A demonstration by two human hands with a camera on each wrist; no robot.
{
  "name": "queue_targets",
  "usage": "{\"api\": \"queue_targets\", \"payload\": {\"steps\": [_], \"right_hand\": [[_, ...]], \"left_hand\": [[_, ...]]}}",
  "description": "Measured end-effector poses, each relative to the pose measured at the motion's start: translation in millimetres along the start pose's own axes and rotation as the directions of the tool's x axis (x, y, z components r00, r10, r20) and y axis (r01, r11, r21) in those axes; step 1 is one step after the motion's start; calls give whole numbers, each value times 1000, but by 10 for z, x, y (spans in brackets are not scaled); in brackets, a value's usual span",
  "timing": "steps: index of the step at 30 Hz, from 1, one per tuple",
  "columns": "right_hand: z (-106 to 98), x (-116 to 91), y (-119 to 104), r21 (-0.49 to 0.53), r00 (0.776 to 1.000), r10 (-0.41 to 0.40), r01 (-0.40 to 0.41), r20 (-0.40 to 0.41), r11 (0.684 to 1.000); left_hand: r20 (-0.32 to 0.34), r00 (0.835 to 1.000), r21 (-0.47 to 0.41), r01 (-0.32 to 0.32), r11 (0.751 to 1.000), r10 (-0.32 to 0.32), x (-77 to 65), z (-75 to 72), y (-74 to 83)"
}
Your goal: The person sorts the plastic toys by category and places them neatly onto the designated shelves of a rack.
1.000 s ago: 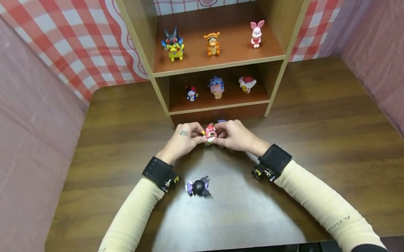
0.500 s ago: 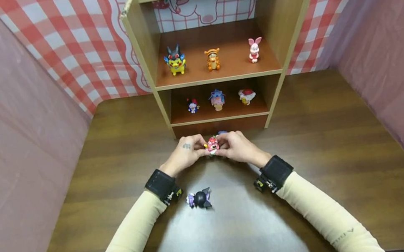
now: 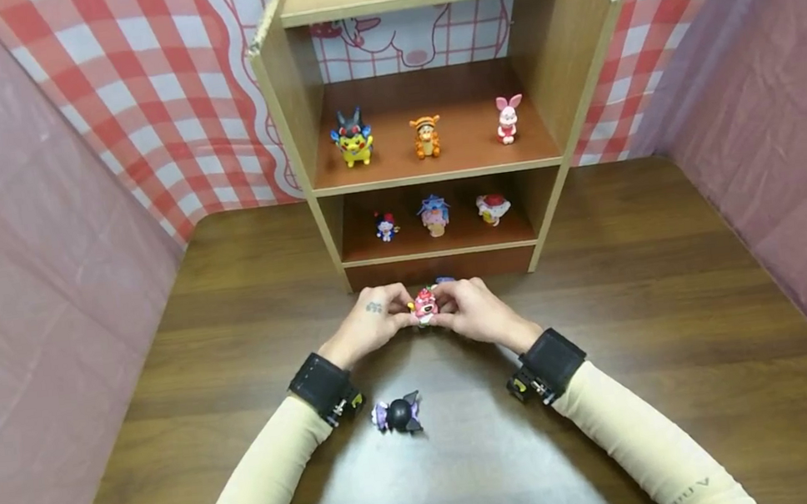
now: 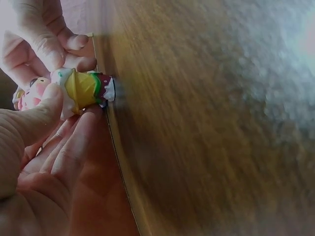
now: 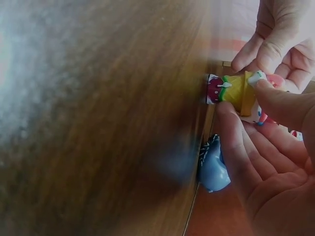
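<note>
Both hands hold a small pink bear figurine with a yellow cone-shaped body and dark red base, just in front of the shelf unit. My left hand pinches it from the left, thumb across its front. From the other side my right hand grips it with thumb and fingers. In the wrist views the yellow body is upright relative to the table; whether its base touches the tabletop I cannot tell. Behind the right hand is a rounded blue figurine, mostly hidden in the head view.
A black and purple figurine lies on the wooden table nearer me. The shelf unit bears a yellow figurine in a dark hood, a tiger, a pink piglet and, lower, three small figurines including a blue one.
The head view has tilted upward, so the shelf and hands appear lower in the frame. Both hands keep hold of the bear figurine in nearly the same place.
</note>
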State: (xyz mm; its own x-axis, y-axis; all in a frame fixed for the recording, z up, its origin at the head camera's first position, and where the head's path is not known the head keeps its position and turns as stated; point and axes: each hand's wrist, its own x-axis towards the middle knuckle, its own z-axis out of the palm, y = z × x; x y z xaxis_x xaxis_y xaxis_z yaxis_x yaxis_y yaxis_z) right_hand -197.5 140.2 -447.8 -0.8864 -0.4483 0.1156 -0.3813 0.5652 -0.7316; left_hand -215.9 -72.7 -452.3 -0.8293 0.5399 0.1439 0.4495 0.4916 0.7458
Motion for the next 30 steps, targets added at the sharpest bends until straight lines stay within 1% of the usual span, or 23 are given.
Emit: {"api": "queue_targets", "payload": {"steps": [4,9,13,17,19,23,25,30], "right_hand": [[-20,-10,1,-14,1000,-19,19,-12,1000],[-43,-22,-6,-22,998,-50,49,-28,999],[-77,-36,-27,-48,995,-73,70,-65,996],[-110,-67,-48,-81,990,-95,87,-100,993],[-118,-82,-46,-79,989,-100,92,-105,993],[-145,-95,-65,-36,989,-97,93,-112,995],[-170,-88,-89,-15,987,-101,100,-122,995],[-278,-51,-181,-10,979,-126,126,-161,992]], "left_hand": [[6,1000,-4,-11,1000,11,17,4,27],[-6,999,-12,-35,999,35,12,-3,76],[-30,998,-27,-54,998,53,13,-16,118],[-40,996,-38,-80,996,78,15,-21,149],[-40,996,-53,-86,995,84,15,-18,156],[-56,994,-66,-93,993,90,18,-30,191],[-73,993,-57,-100,993,96,27,-57,222],[-120,984,-35,-138,990,133,76,-156,328]]}}
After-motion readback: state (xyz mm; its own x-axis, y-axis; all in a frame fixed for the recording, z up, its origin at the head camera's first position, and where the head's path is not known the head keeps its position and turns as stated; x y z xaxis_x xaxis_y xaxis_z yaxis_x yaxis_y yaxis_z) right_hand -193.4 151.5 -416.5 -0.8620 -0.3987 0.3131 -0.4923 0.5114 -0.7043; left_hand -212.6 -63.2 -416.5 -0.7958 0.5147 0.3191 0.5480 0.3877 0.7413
